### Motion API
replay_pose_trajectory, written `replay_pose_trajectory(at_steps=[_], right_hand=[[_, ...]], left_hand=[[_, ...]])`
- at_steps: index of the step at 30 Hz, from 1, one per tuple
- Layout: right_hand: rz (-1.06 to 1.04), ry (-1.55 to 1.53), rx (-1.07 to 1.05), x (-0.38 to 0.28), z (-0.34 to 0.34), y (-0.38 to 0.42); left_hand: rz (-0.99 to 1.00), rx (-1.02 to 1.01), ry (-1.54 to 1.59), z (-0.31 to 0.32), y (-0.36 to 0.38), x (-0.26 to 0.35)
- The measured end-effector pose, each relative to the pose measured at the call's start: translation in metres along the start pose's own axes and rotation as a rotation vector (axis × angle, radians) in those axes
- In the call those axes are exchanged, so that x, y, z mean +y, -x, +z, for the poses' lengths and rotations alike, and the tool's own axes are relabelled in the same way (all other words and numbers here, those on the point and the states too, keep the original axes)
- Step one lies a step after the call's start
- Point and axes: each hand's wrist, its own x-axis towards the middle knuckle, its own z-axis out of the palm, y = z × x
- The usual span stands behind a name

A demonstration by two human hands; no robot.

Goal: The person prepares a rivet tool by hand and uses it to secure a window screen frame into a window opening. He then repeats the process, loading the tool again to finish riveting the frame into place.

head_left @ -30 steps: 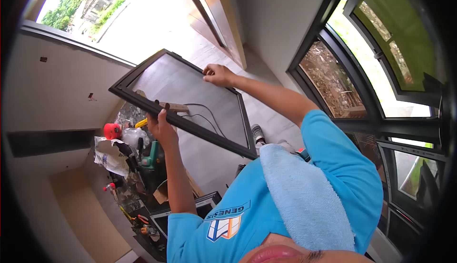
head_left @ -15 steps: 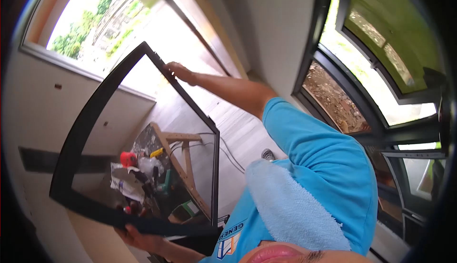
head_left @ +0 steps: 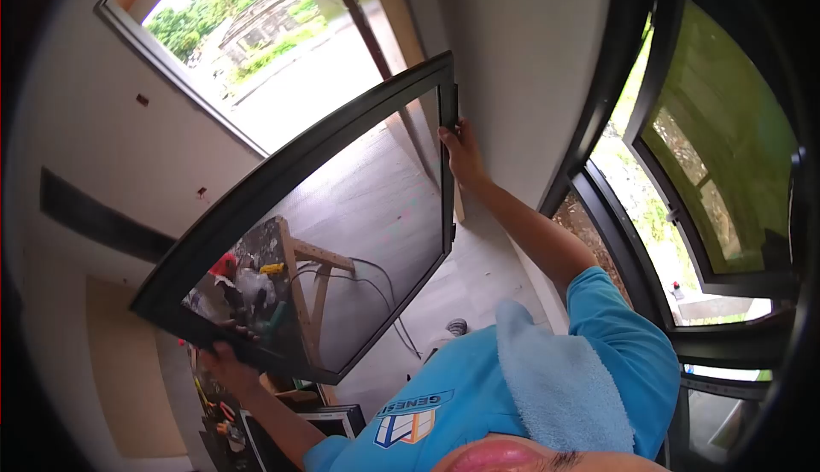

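Note:
A dark-framed window sash with a see-through pane is held up in front of me, tilted, its long curved-looking edge running up to the right. My right hand wraps around its right side member, fingers over the frame. At the lower left corner my left hand grips the bottom member from below. A bench with a wooden frame shows through the pane, bearing a yellow tool, plastic bags and other items.
On the right stand dark window frames with a tinted sash swung open. A bright opening lies ahead. Cables trail across the floor. Below my left arm are hand tools and another framed panel.
The sash has turned and swung to the right in view, its upper corner now near the wall. Both hands moved with it and kept their grip. My view has shifted too.

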Motion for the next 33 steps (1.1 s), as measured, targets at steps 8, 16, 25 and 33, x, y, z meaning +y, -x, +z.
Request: replay_pose_trajectory(at_steps=[8,16,25,33], right_hand=[[-0.055,0.236,-0.351,-0.002,0.140,0.122],[-0.162,0.430,-0.496,0.003,0.212,0.234],[-0.125,0.439,-0.146,-0.002,0.108,0.192],[0.075,0.230,0.161,-0.194,-0.063,0.297]], left_hand=[[-0.151,0.145,-0.096,0.011,-0.011,-0.061],[-0.113,0.201,0.037,0.091,-0.088,-0.163],[0.175,-0.178,-0.103,0.199,-0.032,-0.158],[0.198,0.036,-0.264,0.133,-0.136,-0.210]])
